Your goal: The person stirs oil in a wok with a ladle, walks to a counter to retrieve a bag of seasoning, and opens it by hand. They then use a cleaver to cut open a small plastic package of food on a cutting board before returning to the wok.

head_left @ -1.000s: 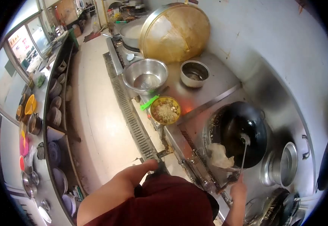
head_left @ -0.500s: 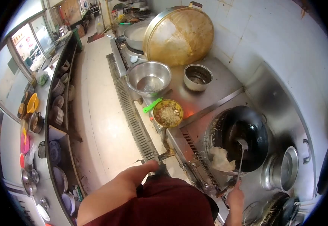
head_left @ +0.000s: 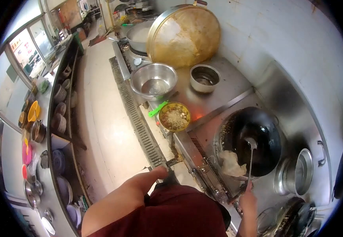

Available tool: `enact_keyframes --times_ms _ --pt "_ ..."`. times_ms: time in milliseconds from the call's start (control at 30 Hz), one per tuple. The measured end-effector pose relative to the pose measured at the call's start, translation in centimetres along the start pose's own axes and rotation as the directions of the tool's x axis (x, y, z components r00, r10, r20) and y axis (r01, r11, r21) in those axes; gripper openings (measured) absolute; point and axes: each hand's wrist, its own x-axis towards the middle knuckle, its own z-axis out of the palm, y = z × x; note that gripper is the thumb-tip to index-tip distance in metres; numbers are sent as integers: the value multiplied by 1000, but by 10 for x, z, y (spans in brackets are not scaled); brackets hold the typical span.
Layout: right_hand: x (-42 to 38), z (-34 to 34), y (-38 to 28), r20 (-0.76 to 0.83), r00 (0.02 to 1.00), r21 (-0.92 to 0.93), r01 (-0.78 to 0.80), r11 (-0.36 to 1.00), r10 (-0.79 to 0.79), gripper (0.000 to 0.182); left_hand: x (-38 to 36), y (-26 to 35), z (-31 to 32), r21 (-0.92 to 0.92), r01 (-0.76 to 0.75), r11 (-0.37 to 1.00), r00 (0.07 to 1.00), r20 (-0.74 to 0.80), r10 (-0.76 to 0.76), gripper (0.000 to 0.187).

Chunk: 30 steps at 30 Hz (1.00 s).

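Observation:
My right hand is closed around the handle of a wok spatula. The spatula's head rests low inside a black wok, where the bottom looks dark and shiny. A pale cloth lies over the wok's near left rim, left of the spatula's shaft. At my waist is my left hand, away from the wok; its fingers are mostly hidden, and I cannot see whether it holds anything.
Left of the wok stand a yellow bowl of chopped ingredients, a green-handled tool, a steel basin and a small pot. A large golden lid leans behind. Metal pots sit right; a dish-laden counter runs along the left.
The spatula's head and my right hand have shifted slightly within the view, the head still inside the wok. The whole view has moved a little. My left hand stays at my waist.

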Motion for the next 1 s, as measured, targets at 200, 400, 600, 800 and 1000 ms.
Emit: enact_keyframes --times_ms 200,400,600,800,1000 --pt "72 59 44 -226 974 22 38 999 -32 84 -5 8 -6 -56 54 997 998 17 -53 36" --pt "1 0 -2 11 1000 -44 4 999 -3 79 5 -1 10 -25 27 999 998 65 -26 37" --pt "39 14 9 -122 992 70 -16 997 25 75 21 -18 39 -88 -42 995 998 -57 37 41" --pt "-12 -6 7 90 996 -71 20 997 -13 77 4 -14 28 -172 72 982 997 -24 -77 38" --pt "62 45 36 -193 980 -37 45 998 -51 90 -11 2 0 163 -99 982 990 118 80 31"
